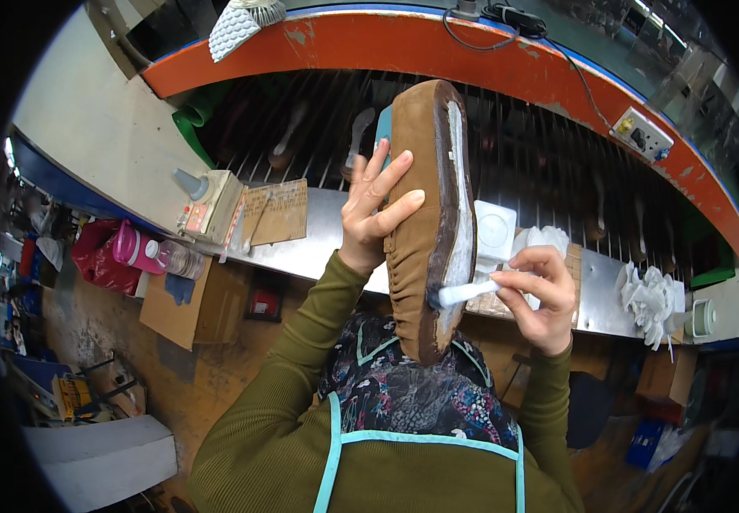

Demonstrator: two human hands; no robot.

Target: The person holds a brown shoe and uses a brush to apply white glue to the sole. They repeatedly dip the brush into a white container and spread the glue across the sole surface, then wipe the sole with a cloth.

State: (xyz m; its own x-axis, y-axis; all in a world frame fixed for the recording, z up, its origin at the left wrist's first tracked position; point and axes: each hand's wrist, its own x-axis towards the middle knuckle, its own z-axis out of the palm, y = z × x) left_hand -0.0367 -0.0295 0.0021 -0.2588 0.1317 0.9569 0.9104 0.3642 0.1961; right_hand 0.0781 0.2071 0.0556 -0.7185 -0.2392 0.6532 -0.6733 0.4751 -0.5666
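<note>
In front of me a brown suede shoe upper stands on end, its underside turned to the right. A pale whitish coating runs lengthwise along that underside, and gathered pleats show on the left side. My left hand is closed on the shoe from the left, fingers pressed against the suede. My right hand pinches a small white brush-like applicator between thumb and fingers. The applicator's tip touches the underside near the lower end. A white square container sits on the metal ledge just behind the applicator.
Parallel metal rods carry other shoes under an orange-red beam. On the metal ledge lie a cardboard piece and crumpled white gloves. A box with a grey nozzle stands left. A power socket is at right.
</note>
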